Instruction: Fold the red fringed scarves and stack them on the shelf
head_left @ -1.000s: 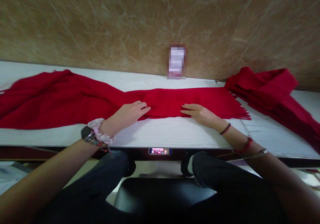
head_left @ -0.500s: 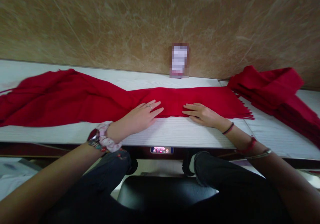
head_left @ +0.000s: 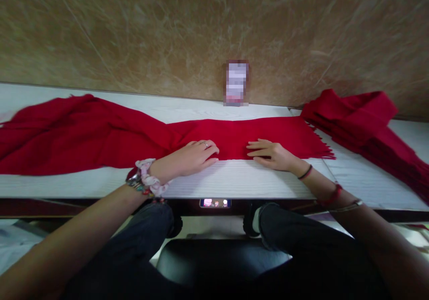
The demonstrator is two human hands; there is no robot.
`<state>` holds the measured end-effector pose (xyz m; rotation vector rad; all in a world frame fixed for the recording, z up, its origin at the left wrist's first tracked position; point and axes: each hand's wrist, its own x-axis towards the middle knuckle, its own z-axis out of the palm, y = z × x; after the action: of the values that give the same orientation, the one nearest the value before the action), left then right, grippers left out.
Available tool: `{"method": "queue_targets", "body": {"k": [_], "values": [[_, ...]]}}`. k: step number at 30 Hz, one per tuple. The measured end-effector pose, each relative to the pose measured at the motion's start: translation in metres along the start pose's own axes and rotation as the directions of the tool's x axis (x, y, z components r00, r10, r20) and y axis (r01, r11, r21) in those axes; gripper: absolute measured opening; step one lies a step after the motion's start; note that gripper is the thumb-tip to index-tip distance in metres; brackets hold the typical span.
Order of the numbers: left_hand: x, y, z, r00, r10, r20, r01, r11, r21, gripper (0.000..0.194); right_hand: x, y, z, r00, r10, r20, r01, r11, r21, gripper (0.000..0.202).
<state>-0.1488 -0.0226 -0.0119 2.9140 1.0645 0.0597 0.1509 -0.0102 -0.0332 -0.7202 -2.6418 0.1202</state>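
A red fringed scarf (head_left: 217, 135) lies lengthwise along the white tabletop, folded flat in the middle and right, loose and rumpled at the left. My left hand (head_left: 197, 155) rests on its near edge with the fingers bent and the thumb apart from them. To the right, my right hand (head_left: 270, 153) lies on the same edge, fingers stretched out and slightly spread. Neither hand visibly grips the cloth. The scarf's fringe (head_left: 321, 141) ends beyond my right hand.
More folded red fabric with fringe (head_left: 365, 117) lies at the right. A pixelated phone-like object (head_left: 236, 82) leans against the brown marbled wall (head_left: 167, 32). A lit phone screen (head_left: 215, 203) shows just below the white table's (head_left: 214, 181) front edge. My legs are beneath.
My left hand's fingers, stretched out before, are now bent at the scarf's near edge. My right hand stays nearly in place. The view has shifted slightly.
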Motion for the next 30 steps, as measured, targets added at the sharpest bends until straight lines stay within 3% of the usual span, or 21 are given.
{"method": "queue_targets", "body": {"k": [2,4,8,11,20,24,27,30], "values": [[0.012,0.007,0.002,0.993,0.023,-0.115,-0.016,0.998,0.058,0.037,0.001,0.004,-0.010,0.995,0.074,-0.073,-0.073,0.997,0.013,0.024],[0.024,0.014,0.007,0.979,0.065,-0.193,-0.047,0.994,0.098,0.037,0.001,0.007,-0.024,0.990,0.134,-0.052,-0.135,0.991,-0.008,0.021],[0.038,0.021,0.018,0.979,0.138,-0.152,-0.116,0.982,0.146,0.033,-0.006,0.005,-0.044,0.969,0.163,0.184,-0.153,0.986,-0.069,0.020],[0.038,0.022,0.020,0.984,0.135,-0.113,-0.114,0.978,0.177,0.033,-0.011,0.001,-0.043,0.957,0.160,0.241,-0.140,0.985,-0.098,0.019],[0.039,0.031,0.009,0.983,0.069,-0.169,-0.021,0.962,0.272,0.022,-0.011,-0.007,-0.037,0.959,0.155,0.238,-0.091,0.961,-0.260,0.023],[0.044,0.031,0.007,0.968,-0.027,-0.249,0.083,0.972,0.221,0.021,-0.013,-0.012,-0.031,0.980,0.132,0.146,-0.081,0.946,-0.315,0.027],[0.044,0.029,0.008,0.968,-0.037,-0.250,0.094,0.971,0.219,0.021,-0.012,-0.012,-0.023,0.989,0.132,0.062,-0.098,0.916,-0.390,0.023],[0.043,0.028,0.008,0.963,-0.027,-0.268,0.091,0.970,0.227,0.022,-0.012,-0.011,-0.021,0.991,0.122,0.047,-0.089,0.894,-0.439,0.028]]}}
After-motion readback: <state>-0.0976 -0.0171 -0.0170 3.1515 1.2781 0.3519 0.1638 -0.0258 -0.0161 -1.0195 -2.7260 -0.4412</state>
